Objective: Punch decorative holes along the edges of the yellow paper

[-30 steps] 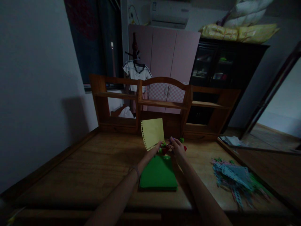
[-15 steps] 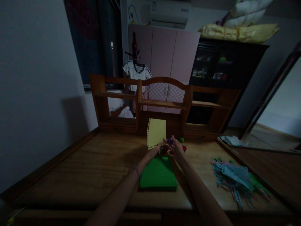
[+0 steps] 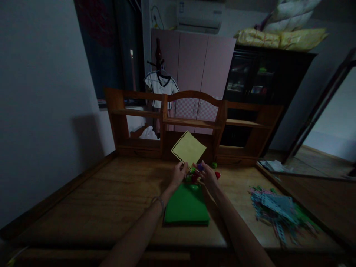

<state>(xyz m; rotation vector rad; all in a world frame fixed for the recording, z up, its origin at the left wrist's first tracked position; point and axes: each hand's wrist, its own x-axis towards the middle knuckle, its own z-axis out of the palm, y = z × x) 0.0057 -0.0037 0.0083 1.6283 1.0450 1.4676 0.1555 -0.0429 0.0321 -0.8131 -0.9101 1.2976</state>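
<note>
A pale yellow sheet [image 3: 189, 147] with a row of punched holes along one edge stands tilted above the desk, one corner up. My left hand [image 3: 179, 174] pinches it at its lower, holed edge. My right hand [image 3: 208, 176] is closed around a small purple object [image 3: 200, 167] whose kind I cannot make out; its fingertips are close to the sheet's lower corner. Small red and green pieces [image 3: 194, 178] lie just below and between the hands, partly hidden by fingers. Under my wrists is a stack of green sheets [image 3: 187, 205].
On the right of the wooden desk [image 3: 119, 196] lies a heap of blue, pink and green punched strips and sheets [image 3: 278, 209]. A small green object [image 3: 214, 165] and a red one [image 3: 217, 175] are beyond my right hand. A wooden shelf unit [image 3: 191, 121] borders the desk's back.
The yellow sheet has turned clockwise, from nearly upright to corner-up. My left hand has shifted slightly left along its lower edge. My right hand stays almost still with the purple object.
</note>
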